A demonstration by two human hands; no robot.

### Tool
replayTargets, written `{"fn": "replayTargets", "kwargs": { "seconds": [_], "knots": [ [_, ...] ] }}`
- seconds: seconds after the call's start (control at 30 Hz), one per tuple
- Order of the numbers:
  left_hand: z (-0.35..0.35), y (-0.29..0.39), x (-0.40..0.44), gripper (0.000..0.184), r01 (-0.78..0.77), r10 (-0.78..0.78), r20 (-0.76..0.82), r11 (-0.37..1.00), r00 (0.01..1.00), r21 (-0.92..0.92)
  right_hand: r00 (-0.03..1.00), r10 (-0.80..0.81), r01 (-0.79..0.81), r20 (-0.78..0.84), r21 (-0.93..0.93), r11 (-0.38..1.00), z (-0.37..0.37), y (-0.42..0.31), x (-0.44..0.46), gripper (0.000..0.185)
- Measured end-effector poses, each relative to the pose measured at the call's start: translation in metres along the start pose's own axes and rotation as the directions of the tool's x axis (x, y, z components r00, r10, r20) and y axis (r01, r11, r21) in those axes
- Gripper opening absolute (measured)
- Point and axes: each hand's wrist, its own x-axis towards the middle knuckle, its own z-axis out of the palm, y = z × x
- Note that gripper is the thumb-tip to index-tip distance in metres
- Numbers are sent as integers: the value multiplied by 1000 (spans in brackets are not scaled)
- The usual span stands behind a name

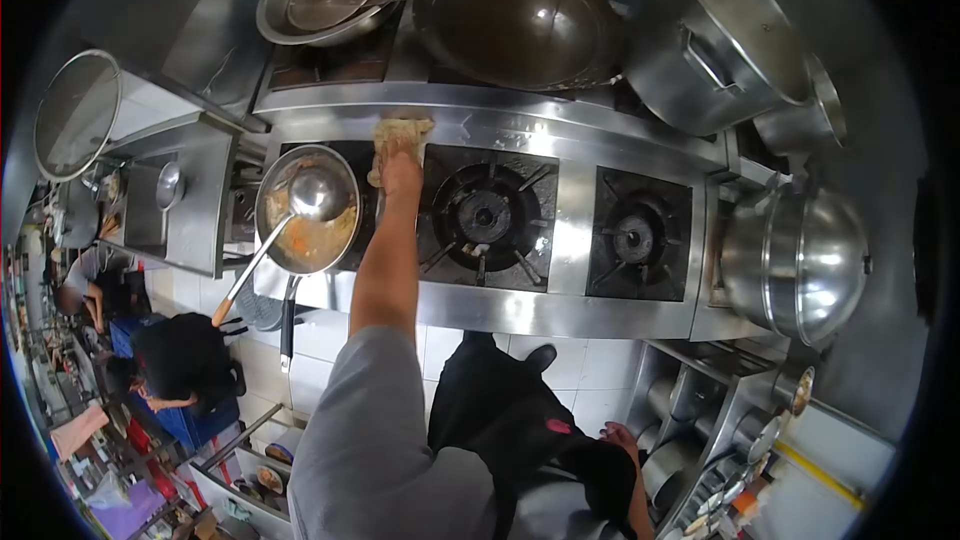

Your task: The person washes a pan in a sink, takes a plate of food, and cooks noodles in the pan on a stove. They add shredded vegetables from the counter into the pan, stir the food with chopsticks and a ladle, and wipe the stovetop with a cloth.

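White floor tiles [582,365] spread beside a steel rack [735,360] at lower right.

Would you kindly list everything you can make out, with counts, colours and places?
stove: one, silver, centre
pan: one, silver, front left
food: uncounted, orange, in pan
ladle: one, silver, in pan
cloth: one, beige, right of pan
uncovered burners: two, black, centre, right
wok: one, dark, rear centre
basin: one, silver, rear left
stockpot: one, silver, rear right
domed vessel: one, silver, right
large strainer: one, grey, far left
shelved pots: several, silver, lower right
co-workers: two, grey and black clothes, left
left grip: one, bare, on cloth
right grip: one, bare, lower right
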Motion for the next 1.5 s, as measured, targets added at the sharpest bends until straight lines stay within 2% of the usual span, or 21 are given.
{"fn": "replayTargets", "kwargs": {
  "seconds": [0.03, 0.1, 0.2, 0.23, 0.3, 0.37, 0.43, 0.5, 0.6, 0.73, 0.83, 0.9, 0.93, 1.03, 1.1, 1.13, 1.2, 1.23, 1.37, 1.4, 1.5],
  "knots": [
    [-10, 23, 20, 34, 174, -170, 71, 984, 983, -45, 1000, -3, 3, -18, 6, 1000, -5, 23, 0, 34],
    [44, 59, 44, 30, 34, -44, 219, 998, 975, 51, 985, -135, 131, -106, -47, 990, -17, 72, 1, 38],
    [31, 181, 32, 28, -67, 103, 135, 966, 985, -249, 997, -43, 39, -66, -63, 997, -35, 124, -20, 40],
    [49, 216, 25, 25, -170, 150, -83, 920, 985, -352, 1000, -18, 18, 8, -42, 999, -35, 135, -30, 40],
    [40, 273, 24, 24, -241, 322, 154, 888, 934, -392, 987, 18, -17, 158, -7, 1000, -41, 163, -47, 41],
    [83, 306, 13, 17, -263, 260, -84, 803, 962, -534, 987, 157, -150, 22, -186, 971, -29, 162, -59, 41],
    [60, 317, -8, 13, -372, 634, 128, 593, 763, -714, 866, 409, -390, -289, 121, 913, 15, 93, -89, 39],
    [2, 314, -19, 5, -336, 833, 130, 354, 538, -873, 912, 329, -313, -246, 104, 944, 11, 112, -89, 40],
    [6, 313, -14, 10, -114, 784, -34, 48, 620, -992, 898, 362, -317, -252, 200, 927, 21, 111, -83, 40],
    [4, 278, 18, 24, -557, 602, -132, 605, 788, -569, 980, 167, -131, -108, 283, 950, 28, 111, -84, 33],
    [35, 275, -28, 27, -627, 698, 15, 652, 716, -426, 986, 157, -131, -51, 336, 933, 30, 104, -75, 33],
    [27, 273, -100, 32, -608, 713, 22, 613, 701, -505, 970, 106, -110, -217, -3, 994, 47, 65, -87, 33],
    [12, 271, -139, 35, -608, 725, 6, 581, 688, -541, 965, 160, -112, -207, 224, 968, 46, 78, -78, 33],
    [-20, 258, -231, 31, -566, 789, 23, 461, 614, -683, 963, 166, -114, -210, 239, 964, 47, 71, -76, 33],
    [-36, 251, -249, 30, -535, 906, 139, 355, 401, -767, 962, 167, -110, -218, 255, 961, 42, 72, -76, 33],
    [-40, 252, -245, 26, -551, 898, 32, 296, 438, -780, 960, 173, -112, -219, 265, 958, 40, 74, -76, 33],
    [-47, 266, -205, 21, -128, 810, 49, 151, 584, -980, 949, 212, -144, -235, 275, 951, 35, 70, -83, 32],
    [-60, 278, -163, 19, -114, 756, 27, 133, 654, -985, 935, 254, -183, -247, 277, 943, 35, 69, -90, 32],
    [-30, 286, -29, 14, -536, 540, -174, 639, 823, -552, 966, 168, -162, -194, 46, 986, 19, 90, -100, 30],
    [3, 276, -31, 15, -458, 531, 18, 746, 847, -483, 967, 185, -174, -173, 75, 982, 16, 96, -100, 29],
    [18, 282, -100, 13, -450, 583, 146, 742, 799, -497, 976, 202, -176, -84, 247, 953, -17, 178, -72, 28]
  ]
}}
